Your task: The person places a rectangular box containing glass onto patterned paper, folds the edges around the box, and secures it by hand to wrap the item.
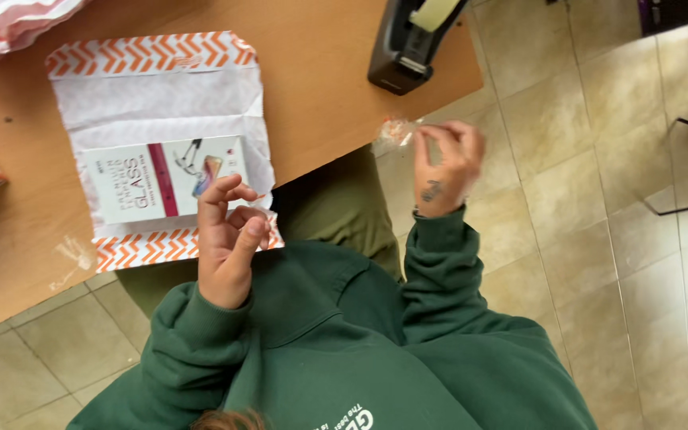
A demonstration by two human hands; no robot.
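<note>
We pinched a crumpled strip of clear tape (396,130) in our right hand (445,171), while our left hand (228,239), fingers loosely curled and empty, hovered beside the boxed screen protector (161,179) on wrapping paper (153,87).

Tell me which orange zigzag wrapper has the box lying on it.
The wrapper spread flat by the left hand: the white box lies on it. The two at the table's left edge show none.

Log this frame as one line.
left hand: fingers curled, over white box on chevron wrapping paper | right hand: pinches clear tape piece beyond wooden table | tape dispenser: on table
</note>
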